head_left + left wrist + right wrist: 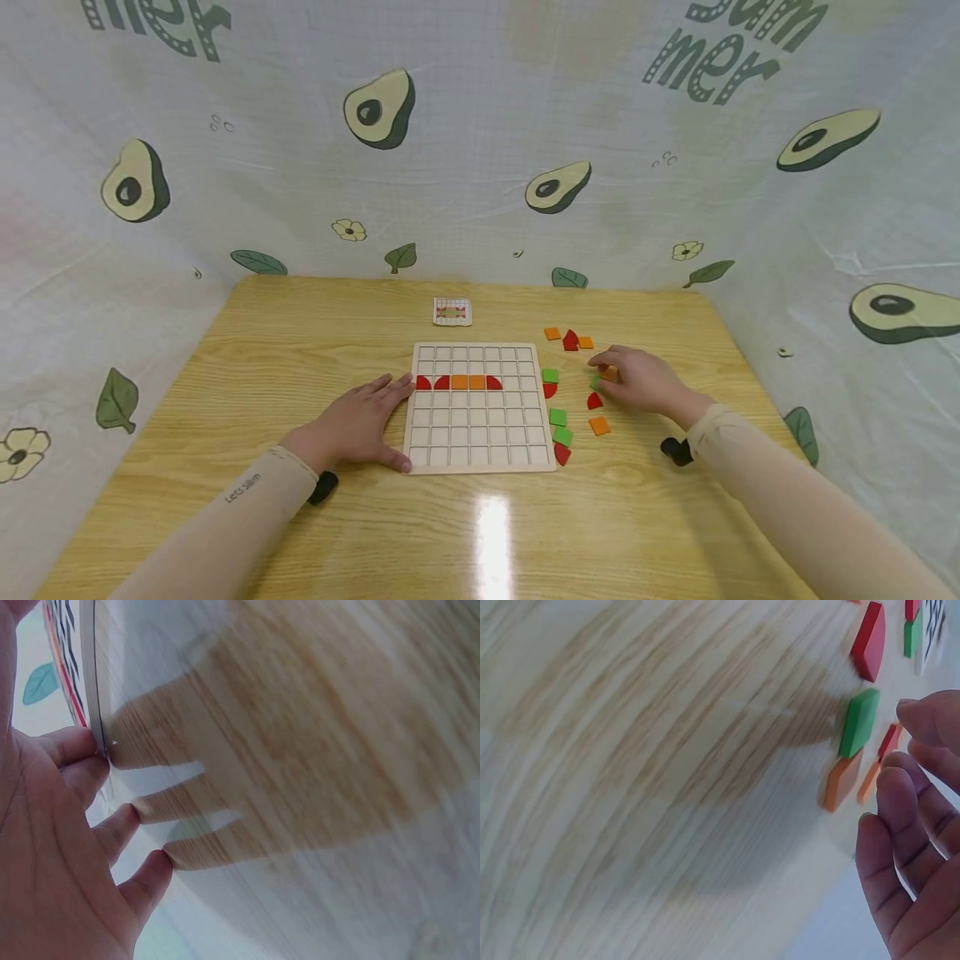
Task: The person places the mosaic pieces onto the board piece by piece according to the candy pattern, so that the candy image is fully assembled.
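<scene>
A pale wooden grid board (457, 433) lies on the table, with a row of red quarter-circle tiles (492, 382) and two orange square tiles (460, 382) in its third row. My left hand (363, 421) rests at the board's left edge, fingers spread and thumb by the lower corner; the left wrist view shows its fingertips (154, 874) on the table. To the right of the board, my right hand (637, 379) hovers above a green tile (859, 722) and an orange tile (843, 782). Its fingers bend loosely, with no tile visible between thumb and fingertips.
Several loose tiles lie right of the board, including green squares (557, 417), an orange square (599, 426) and a red quarter-circle (594, 401). Behind the board sits a small pattern card (453, 312). A printed cloth (465, 208) hangs around the wooden table (300, 333).
</scene>
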The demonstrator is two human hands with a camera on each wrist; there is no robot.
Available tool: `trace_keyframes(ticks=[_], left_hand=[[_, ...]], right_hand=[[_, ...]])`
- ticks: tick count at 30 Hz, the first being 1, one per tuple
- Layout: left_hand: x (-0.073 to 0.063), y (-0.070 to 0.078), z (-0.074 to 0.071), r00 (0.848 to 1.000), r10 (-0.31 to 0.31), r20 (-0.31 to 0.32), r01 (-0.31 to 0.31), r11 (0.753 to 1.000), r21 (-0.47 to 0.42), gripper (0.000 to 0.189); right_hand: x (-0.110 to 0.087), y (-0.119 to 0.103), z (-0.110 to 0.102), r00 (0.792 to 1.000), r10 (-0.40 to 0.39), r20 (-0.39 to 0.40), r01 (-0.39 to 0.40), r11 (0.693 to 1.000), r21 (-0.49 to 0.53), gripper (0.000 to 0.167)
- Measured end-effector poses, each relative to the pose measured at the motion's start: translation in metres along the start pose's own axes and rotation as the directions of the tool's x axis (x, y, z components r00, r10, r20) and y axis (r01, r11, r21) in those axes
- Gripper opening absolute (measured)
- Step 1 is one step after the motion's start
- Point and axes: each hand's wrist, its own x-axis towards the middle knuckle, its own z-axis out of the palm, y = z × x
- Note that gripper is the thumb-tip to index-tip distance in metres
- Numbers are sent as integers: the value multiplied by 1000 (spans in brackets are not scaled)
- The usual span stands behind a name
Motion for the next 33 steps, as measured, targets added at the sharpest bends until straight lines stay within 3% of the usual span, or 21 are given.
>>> trace_keyframes(ticks=[10, 18, 33], left_hand=[[0, 3, -2, 1000, -3, 0, 3, 1000, -2, 124], [0, 1, 0, 1000, -7, 0, 7, 1000, -3, 125], [0, 1, 0, 1000, -14, 11, 14, 1000, -2, 125]], right_hand=[[-7, -2, -1, 999, 2, 51, -4, 999, 32, 32], [-14, -14, 0, 991, -81, 103, 74, 995, 69, 27], [-14, -12, 7, 991, -103, 91, 102, 995, 16, 22]])
